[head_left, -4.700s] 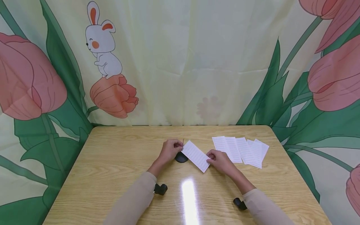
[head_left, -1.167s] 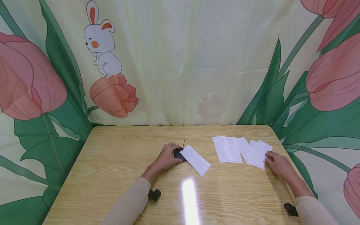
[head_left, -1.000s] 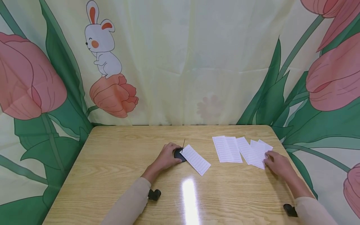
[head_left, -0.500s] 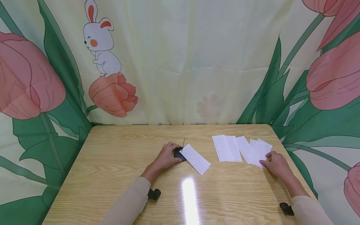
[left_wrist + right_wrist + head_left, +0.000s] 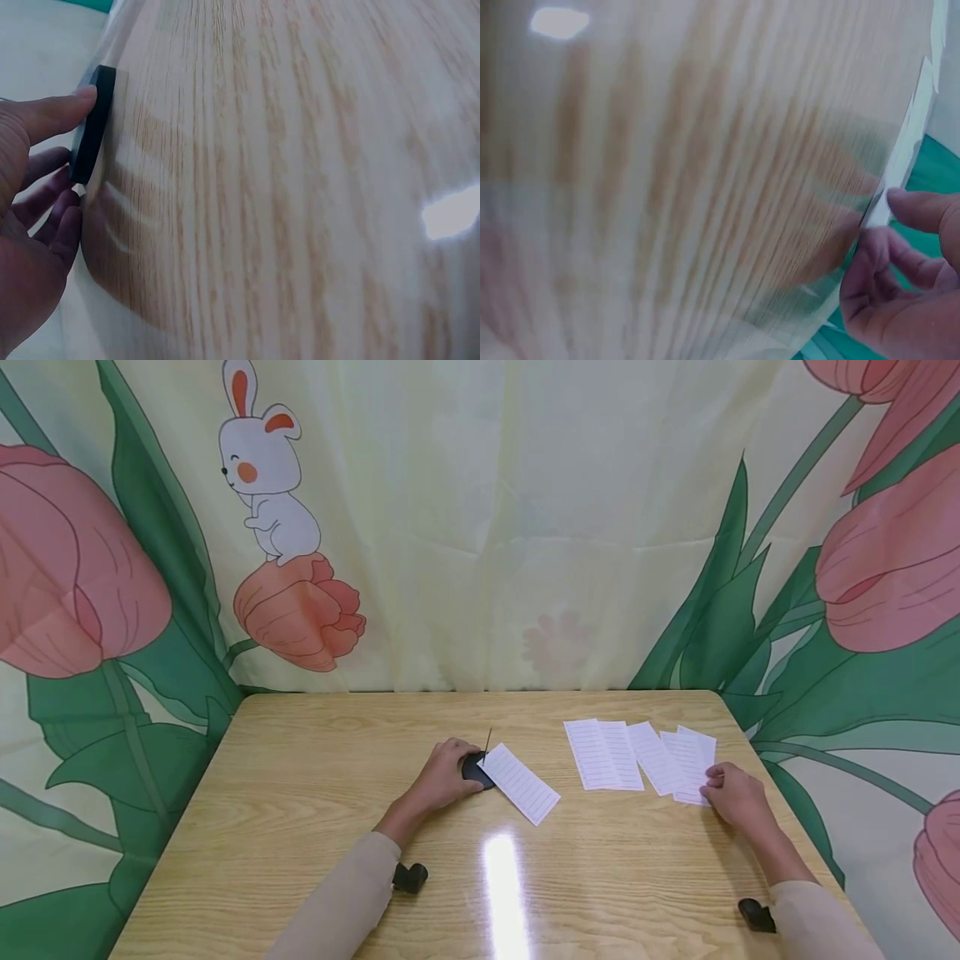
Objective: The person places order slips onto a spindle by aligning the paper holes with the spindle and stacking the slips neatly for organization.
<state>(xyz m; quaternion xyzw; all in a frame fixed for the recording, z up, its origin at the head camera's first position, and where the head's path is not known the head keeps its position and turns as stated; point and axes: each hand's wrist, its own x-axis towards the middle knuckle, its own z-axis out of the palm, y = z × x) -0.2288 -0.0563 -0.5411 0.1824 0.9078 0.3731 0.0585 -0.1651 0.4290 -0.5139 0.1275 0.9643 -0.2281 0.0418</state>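
Note:
A receipt spike with a black base (image 5: pixel 476 772) and a thin upright rod stands mid-table. My left hand (image 5: pixel 444 777) grips the base from its left side; in the left wrist view thumb and fingers clasp the black base (image 5: pixel 94 127). One lined paper slip (image 5: pixel 522 787) has its upper corner at the rod and slants down to the right. Over on the right, my right hand (image 5: pixel 738 795) pinches the lower right edge of another lined slip (image 5: pixel 694 760), at the end of a fanned row. In the right wrist view, thumb and fingers meet at a slip's edge (image 5: pixel 909 150).
Several more lined slips (image 5: pixel 592 756) overlap to the left of the pinched one. The wooden table (image 5: pixel 322 752) ends at a curtain (image 5: pixel 450 568) printed with tulips and a rabbit. Black wrist cameras (image 5: pixel 410 878) are on both wrists.
Earlier both hands held a slip at the spike. Since then the left hand has taken the base and the right hand has gone to the row, where the end slip has turned and shifted left.

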